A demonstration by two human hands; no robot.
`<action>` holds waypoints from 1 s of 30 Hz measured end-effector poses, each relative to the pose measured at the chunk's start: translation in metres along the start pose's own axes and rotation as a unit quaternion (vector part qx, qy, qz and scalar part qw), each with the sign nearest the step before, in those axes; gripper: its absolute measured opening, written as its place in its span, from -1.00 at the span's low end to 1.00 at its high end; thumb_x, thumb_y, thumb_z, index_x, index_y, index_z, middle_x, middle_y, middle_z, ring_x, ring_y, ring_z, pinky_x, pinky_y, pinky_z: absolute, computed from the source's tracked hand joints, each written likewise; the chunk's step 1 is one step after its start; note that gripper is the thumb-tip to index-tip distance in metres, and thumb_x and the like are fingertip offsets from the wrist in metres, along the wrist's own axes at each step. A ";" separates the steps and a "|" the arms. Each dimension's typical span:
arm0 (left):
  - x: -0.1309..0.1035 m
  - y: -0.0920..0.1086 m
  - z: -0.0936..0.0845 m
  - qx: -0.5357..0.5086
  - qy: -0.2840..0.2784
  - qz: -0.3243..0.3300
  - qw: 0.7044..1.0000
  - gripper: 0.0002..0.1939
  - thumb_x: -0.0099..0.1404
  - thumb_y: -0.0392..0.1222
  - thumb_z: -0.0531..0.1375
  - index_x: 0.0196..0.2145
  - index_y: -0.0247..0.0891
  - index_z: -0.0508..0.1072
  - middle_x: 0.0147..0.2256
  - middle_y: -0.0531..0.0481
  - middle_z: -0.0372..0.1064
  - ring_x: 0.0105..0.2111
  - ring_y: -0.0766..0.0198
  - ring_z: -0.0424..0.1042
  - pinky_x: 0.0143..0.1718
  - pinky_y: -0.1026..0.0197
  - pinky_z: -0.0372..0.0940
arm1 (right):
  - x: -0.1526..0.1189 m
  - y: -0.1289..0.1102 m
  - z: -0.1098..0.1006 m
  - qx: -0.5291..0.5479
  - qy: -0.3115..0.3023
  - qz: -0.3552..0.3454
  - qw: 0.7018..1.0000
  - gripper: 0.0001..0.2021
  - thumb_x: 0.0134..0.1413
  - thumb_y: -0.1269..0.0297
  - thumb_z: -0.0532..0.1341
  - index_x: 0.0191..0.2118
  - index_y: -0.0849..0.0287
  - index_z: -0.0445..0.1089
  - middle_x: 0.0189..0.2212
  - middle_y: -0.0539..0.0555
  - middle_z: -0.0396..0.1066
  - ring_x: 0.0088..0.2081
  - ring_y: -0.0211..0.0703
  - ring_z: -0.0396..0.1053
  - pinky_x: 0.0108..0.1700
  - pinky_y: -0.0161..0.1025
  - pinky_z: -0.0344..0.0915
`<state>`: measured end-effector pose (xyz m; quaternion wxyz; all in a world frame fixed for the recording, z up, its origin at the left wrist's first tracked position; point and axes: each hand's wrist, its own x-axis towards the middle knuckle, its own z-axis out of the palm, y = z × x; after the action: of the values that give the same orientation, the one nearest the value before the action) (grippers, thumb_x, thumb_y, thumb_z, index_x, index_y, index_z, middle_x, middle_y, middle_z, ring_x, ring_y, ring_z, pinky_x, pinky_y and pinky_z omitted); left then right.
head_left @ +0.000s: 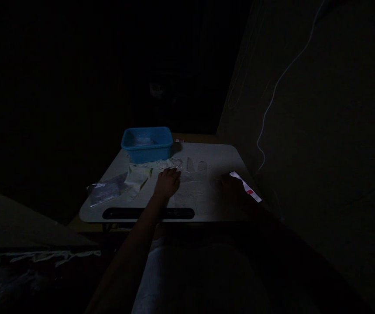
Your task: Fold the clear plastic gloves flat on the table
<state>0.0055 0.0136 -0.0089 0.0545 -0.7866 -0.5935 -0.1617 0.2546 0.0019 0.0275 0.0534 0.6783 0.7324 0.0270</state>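
Clear plastic bag (197,176) flat on the white table (220,152), just below and right of the centre of the frame, in dim light. Its two handle-like flaps point toward the top of the frame; the long axis appears to run from these down toward the lower edge of the table, although the lower end is too faint to trace. The left hand (167,183) is the nearer, lying palm down just beside the upper left part of the bag, so that the bag extends to the right of its grip; whether the fingertips pinch film or merely rest cannot be told. The right hand (231,186), in deep shadow, lies farther off, to the right of the bag and beside a lit phone (246,187); its grip, clenched or released, cannot be told. The bag thus occupies the space between the hands. Upper left of it stands a blue basin (151,154); a plastic packet (104,193) lies at the table's left.
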 end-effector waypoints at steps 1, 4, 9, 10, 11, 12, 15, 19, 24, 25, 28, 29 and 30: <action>0.000 0.000 0.001 -0.001 0.002 0.002 1.000 -0.61 0.24 -0.16 -0.05 0.00 -0.14 0.33 0.08 -0.05 0.22 0.04 0.05 0.16 -0.06 -0.01 0.15 | 0.000 0.001 0.000 -0.001 -0.001 0.001 1.000 -0.72 0.21 0.39 -0.07 -0.12 0.35 0.31 -0.23 0.29 0.41 -0.19 -0.13 0.39 -0.22 -0.31 0.22; 0.000 -0.001 0.002 -0.001 0.006 0.004 1.000 -0.61 0.24 -0.16 -0.05 -0.01 -0.14 0.34 0.08 -0.06 0.22 0.05 0.04 0.16 -0.06 -0.02 0.15 | -0.004 0.002 0.001 0.001 0.008 0.009 1.000 -0.71 0.21 0.38 -0.09 -0.08 0.32 0.28 -0.18 0.29 0.40 -0.16 -0.09 0.39 -0.22 -0.28 0.24; 0.000 -0.001 0.002 -0.002 0.016 0.006 1.000 -0.62 0.24 -0.18 -0.05 -0.01 -0.16 0.35 0.07 -0.07 0.24 0.04 0.04 0.18 -0.07 -0.02 0.17 | -0.011 0.000 -0.001 0.094 0.050 0.011 0.994 -0.75 0.18 0.37 -0.06 -0.17 0.25 0.31 -0.28 0.23 0.44 -0.23 -0.08 0.42 -0.28 -0.28 0.25; 0.000 -0.001 0.003 -0.001 0.016 0.007 1.000 -0.62 0.24 -0.18 -0.05 -0.01 -0.16 0.35 0.07 -0.07 0.24 0.03 0.04 0.19 -0.07 -0.02 0.17 | -0.011 -0.001 -0.001 0.129 0.065 0.007 0.990 -0.78 0.16 0.37 -0.04 -0.20 0.24 0.32 -0.29 0.21 0.45 -0.25 -0.09 0.42 -0.28 -0.29 0.25; 0.000 -0.002 0.003 0.000 0.017 0.007 1.000 -0.62 0.24 -0.18 -0.05 -0.01 -0.17 0.34 0.07 -0.07 0.24 0.03 0.03 0.19 -0.07 -0.03 0.17 | -0.010 -0.001 0.000 0.170 0.085 0.003 0.982 -0.80 0.13 0.37 -0.02 -0.22 0.22 0.32 -0.30 0.18 0.44 -0.26 -0.11 0.41 -0.28 -0.28 0.26; 0.000 -0.002 0.003 0.000 0.017 0.008 1.000 -0.62 0.24 -0.18 -0.05 -0.01 -0.17 0.34 0.07 -0.07 0.24 0.03 0.03 0.19 -0.07 -0.03 0.17 | -0.009 -0.001 0.002 0.219 0.111 -0.004 0.969 -0.82 0.10 0.37 0.01 -0.22 0.20 0.31 -0.31 0.15 0.44 -0.27 -0.13 0.41 -0.28 -0.28 0.26; 0.000 -0.002 0.003 0.002 0.018 0.012 1.000 -0.62 0.25 -0.18 -0.06 -0.01 -0.18 0.35 0.07 -0.08 0.24 0.04 0.03 0.18 -0.08 -0.03 0.17 | -0.006 -0.003 0.014 0.373 0.188 -0.031 0.908 -0.76 0.02 0.31 0.07 -0.13 0.13 0.24 -0.41 0.02 0.40 -0.36 -0.18 0.38 -0.31 -0.27 0.29; 0.000 -0.002 0.002 0.000 0.011 0.007 1.000 -0.62 0.24 -0.18 -0.04 -0.01 -0.18 0.35 0.07 -0.08 0.24 0.04 0.04 0.19 -0.07 -0.02 0.17 | -0.004 -0.009 0.034 0.471 0.196 -0.031 0.859 -0.58 -0.12 0.25 0.16 -0.05 0.08 0.17 -0.52 -0.08 0.31 -0.43 -0.19 0.35 -0.37 -0.24 0.31; 0.000 -0.002 0.000 0.001 0.008 0.005 1.000 -0.61 0.25 -0.16 -0.05 -0.01 -0.17 0.35 0.07 -0.07 0.24 0.04 0.03 0.18 -0.06 -0.02 0.16 | -0.004 -0.015 0.044 0.461 0.232 -0.030 0.856 -0.54 -0.11 0.36 0.07 0.01 0.09 0.15 -0.35 0.00 0.36 -0.31 -0.18 0.35 -0.23 -0.18 0.32; 0.000 -0.001 0.000 0.003 0.007 0.004 1.000 -0.61 0.25 -0.16 -0.05 -0.01 -0.17 0.35 0.07 -0.07 0.24 0.03 0.03 0.18 -0.06 -0.02 0.16 | -0.006 -0.016 0.044 0.458 0.234 -0.055 0.856 -0.52 -0.09 0.35 0.06 0.04 0.09 0.12 -0.30 0.02 0.36 -0.27 -0.17 0.35 -0.19 -0.17 0.32; 0.000 -0.001 0.000 0.006 0.007 0.000 1.000 -0.61 0.24 -0.17 -0.05 -0.01 -0.17 0.35 0.07 -0.07 0.24 0.03 0.03 0.18 -0.06 -0.02 0.16 | -0.011 -0.019 0.043 0.438 0.233 -0.145 0.856 -0.46 -0.06 0.34 0.08 0.12 0.10 0.04 -0.12 0.10 0.35 -0.11 -0.11 0.33 -0.04 -0.09 0.27; 0.000 -0.001 -0.001 0.007 0.006 0.000 1.000 -0.61 0.24 -0.17 -0.05 -0.01 -0.17 0.35 0.07 -0.06 0.24 0.03 0.04 0.18 -0.06 -0.01 0.16 | -0.013 -0.021 0.042 0.427 0.234 -0.165 0.858 -0.44 -0.05 0.35 0.08 0.14 0.12 0.02 -0.09 0.12 0.34 -0.07 -0.08 0.31 -0.01 -0.06 0.24; 0.000 -0.001 -0.001 0.007 0.005 0.000 1.000 -0.61 0.24 -0.18 -0.05 -0.01 -0.17 0.35 0.07 -0.06 0.23 0.04 0.04 0.18 -0.06 -0.01 0.16 | -0.015 -0.022 0.043 0.417 0.235 -0.177 0.860 -0.40 -0.05 0.35 0.09 0.17 0.15 -0.02 -0.07 0.14 0.34 -0.05 -0.06 0.30 0.01 -0.03 0.22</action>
<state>0.0047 0.0134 -0.0080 0.0628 -0.7856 -0.5941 -0.1612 0.2384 -0.0161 -0.0167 -0.4039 0.4693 0.7740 -0.1323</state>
